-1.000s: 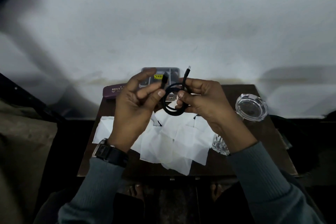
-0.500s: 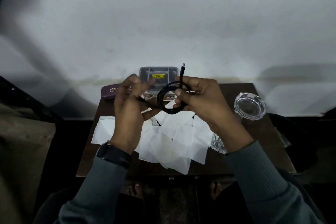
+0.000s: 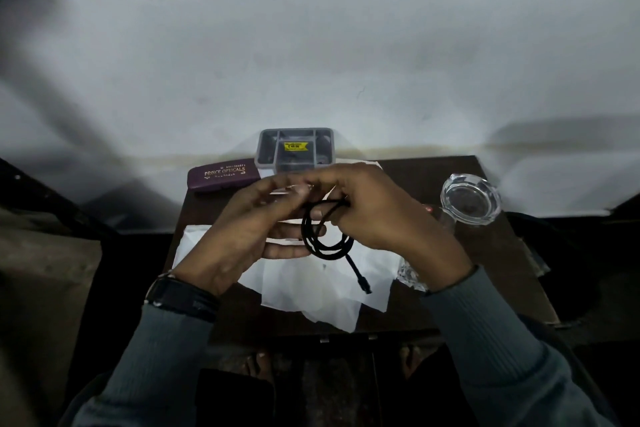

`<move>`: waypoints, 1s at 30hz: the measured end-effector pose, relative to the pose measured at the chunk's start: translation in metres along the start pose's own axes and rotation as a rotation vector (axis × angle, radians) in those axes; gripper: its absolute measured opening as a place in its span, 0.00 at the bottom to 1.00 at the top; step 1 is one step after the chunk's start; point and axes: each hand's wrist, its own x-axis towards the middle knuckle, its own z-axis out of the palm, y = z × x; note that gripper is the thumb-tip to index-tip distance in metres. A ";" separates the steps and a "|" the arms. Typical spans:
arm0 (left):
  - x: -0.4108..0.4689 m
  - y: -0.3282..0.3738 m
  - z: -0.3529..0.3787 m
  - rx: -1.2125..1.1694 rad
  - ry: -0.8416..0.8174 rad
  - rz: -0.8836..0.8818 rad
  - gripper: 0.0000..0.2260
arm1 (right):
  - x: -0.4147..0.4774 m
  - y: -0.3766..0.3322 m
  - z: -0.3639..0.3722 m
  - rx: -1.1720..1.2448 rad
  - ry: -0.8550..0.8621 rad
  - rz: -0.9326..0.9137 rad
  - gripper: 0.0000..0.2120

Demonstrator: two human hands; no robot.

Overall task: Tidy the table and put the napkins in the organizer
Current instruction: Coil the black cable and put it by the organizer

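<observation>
Black cable (image 3: pixel 327 255) in right fingers (image 3: pixel 320 214), left fingers (image 3: pixel 287 250) flat behind — napkins (image 3: pixel 329 302) beneath, organizer (image 3: pixel 264 149) beyond

Two hands meet above a small brown table (image 3: pixel 491 253) that stands against a white wall. The right hand (image 3: pixel 377 215) pinches a coiled black cable (image 3: pixel 327 241), whose loops hang below the fingers while one plug end (image 3: pixel 364 282) dangles toward the near side. The left hand (image 3: pixel 252 232) reaches in from the left, its lower fingers straight and touching the coil; its upper fingers are blurred. White napkins (image 3: pixel 311 295) lie spread on the table under both hands. At the far edge sits a grey organizer (image 3: pixel 265 149) with a yellow sticker, and just left of it a purple glasses case (image 3: pixel 223 177). A glass ashtray (image 3: pixel 471 199) stands at the right.
</observation>
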 end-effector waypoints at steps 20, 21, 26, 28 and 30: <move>0.000 -0.007 -0.005 0.090 -0.032 0.159 0.28 | -0.007 0.006 -0.011 0.606 -0.177 0.133 0.20; 0.001 -0.007 -0.005 0.054 0.023 0.173 0.27 | -0.008 0.008 -0.012 0.660 -0.205 0.165 0.17; 0.003 -0.005 -0.006 -0.039 0.049 0.216 0.19 | -0.004 0.014 -0.010 0.643 -0.073 0.226 0.10; 0.001 -0.006 -0.008 0.009 -0.089 0.191 0.18 | -0.002 0.013 -0.007 0.489 -0.038 0.215 0.11; 0.000 -0.010 -0.008 0.094 -0.178 0.180 0.22 | -0.002 0.013 -0.003 0.318 -0.063 0.196 0.12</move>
